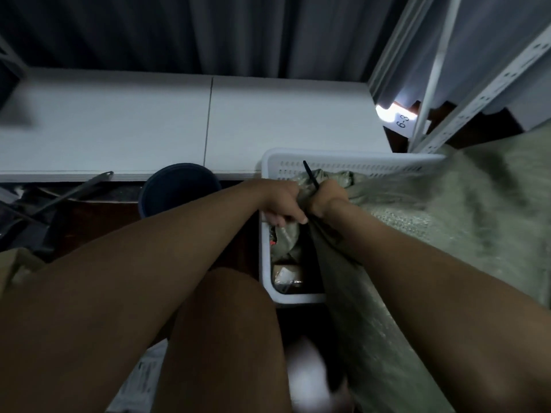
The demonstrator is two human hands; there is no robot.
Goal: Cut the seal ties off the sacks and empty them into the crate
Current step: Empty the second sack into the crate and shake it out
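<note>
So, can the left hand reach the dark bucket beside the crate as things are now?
Probably not yet: the left hand grips the sack neck. The bucket itself stands uncovered, close to its left.

Centre frame: left hand (281, 202) and right hand (328, 198) both grip the bunched neck of a green woven sack (447, 222), over a white perforated crate (351, 163). Black seal tie (310, 174) sticks up between the hands. White surface (179, 120) across upper frame, dark bucket (176, 186) below its edge.
</note>
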